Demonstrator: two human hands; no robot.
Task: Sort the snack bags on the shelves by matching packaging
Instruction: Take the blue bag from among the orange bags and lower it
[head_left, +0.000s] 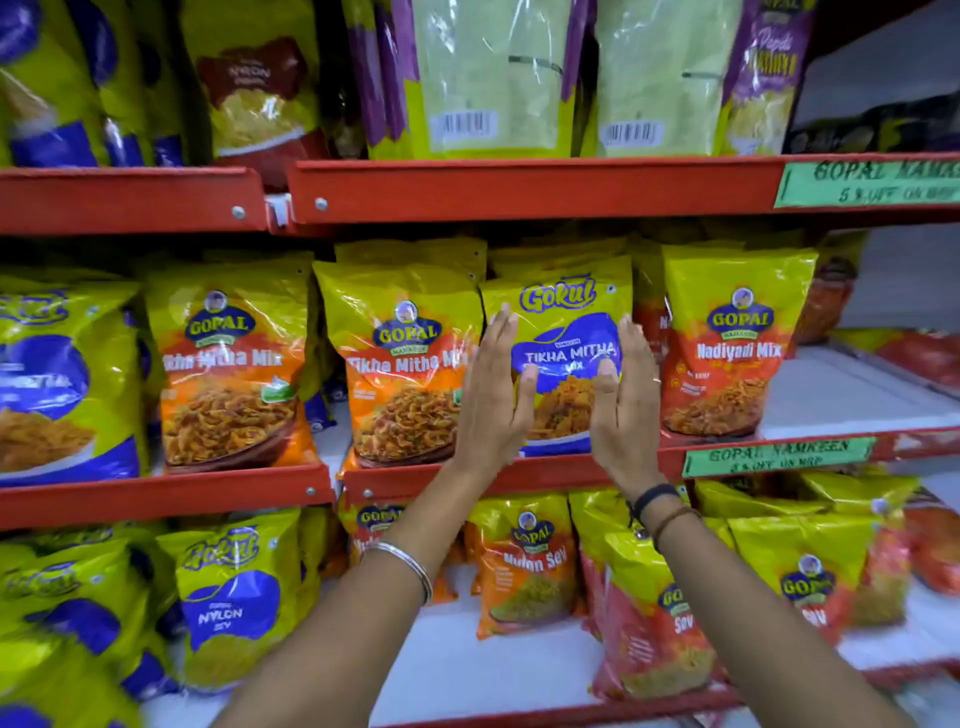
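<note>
A yellow-and-blue Gokul Tikha Mitha Mix bag (566, 332) stands upright on the middle shelf (171, 493). It sits between an orange Gopal Tikha Mitha Mix bag (410, 364) and a red Gopal Nadiyadi Mix bag (737, 343). My left hand (493, 395) is flat against the Gokul bag's left edge, and my right hand (626, 405) is flat at its right edge. Both hands have straight fingers, with the thumbs lying over the bag's front. Another orange Gopal bag (228, 358) and a blue Gokul bag (57, 379) stand further left.
The lower shelf holds a Gokul Nylon Sev bag (234, 597), an orange Gopal Nylon Sev bag (524, 566) and red Gopal Sev bags (654, 629). Purple and pale green bags (488, 78) fill the top shelf. Bare white shelf (852, 389) shows right of the Nadiyadi bag.
</note>
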